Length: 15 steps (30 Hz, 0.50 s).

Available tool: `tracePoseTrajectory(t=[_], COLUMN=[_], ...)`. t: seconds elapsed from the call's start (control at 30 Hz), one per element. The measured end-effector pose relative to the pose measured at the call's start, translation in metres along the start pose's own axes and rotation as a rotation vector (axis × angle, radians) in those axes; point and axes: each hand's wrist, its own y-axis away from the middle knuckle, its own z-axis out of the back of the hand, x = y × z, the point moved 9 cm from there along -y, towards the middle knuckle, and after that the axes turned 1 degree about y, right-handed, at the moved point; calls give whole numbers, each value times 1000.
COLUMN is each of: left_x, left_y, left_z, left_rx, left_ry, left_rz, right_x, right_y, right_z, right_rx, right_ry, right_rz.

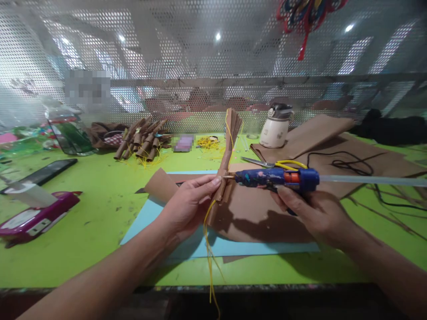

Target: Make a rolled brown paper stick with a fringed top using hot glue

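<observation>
Where the two wrists meet over the near edge of the bench [100, 191], pinching with the left hand [188, 206]: thumb and fingers closed round the narrow waist of a brown paper roll [228, 151], held upright with its fanned top above the knuckles. Trailing below that hand, toward the body, long yellow strands [208, 240]. Wrapped round the grip of a blue glue gun [280, 178] with the right hand [316, 213], fingers curled shut below the barrel; cannot tell whether pressing the trigger. Nozzle level, touching or all but touching the roll just beside the left fingertips.

Judged as gluing at the waist of the roll, probably to fix the wrap or the strands. Next move calls for a small dab only, fingertips kept clear of the hot tip, and a firm pinch until set.

Under both hands, a brown paper sheet [260, 218] on a light blue sheet [147, 218]. Just beyond the gun, scissors [263, 163] with yellow handles; out past the right hand, a clear glue stick [367, 180] jutting from the back of the gun, and a black cord [350, 164]. Well left of the left hand, a pink case [36, 218] and a black phone [43, 173]. Farther beyond the left hand, a heap of finished rolls [143, 140]; beyond the right, a white flask [276, 126]. Behind everything, a perforated screen [200, 58].
</observation>
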Motion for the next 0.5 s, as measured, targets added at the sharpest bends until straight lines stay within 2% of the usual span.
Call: tracePoseTrajectory(t=[0.27,0.5], left_x=[1,0], left_y=[1,1], left_z=[-5,-4], left_rx=[42,25], left_ry=[-2,-1], left_rz=[1,3], right_x=[-6,-6], right_y=[1,3], right_z=[6,3], right_rx=[-58,-21], right_ry=[-30,-28], right_rz=[-35,-19])
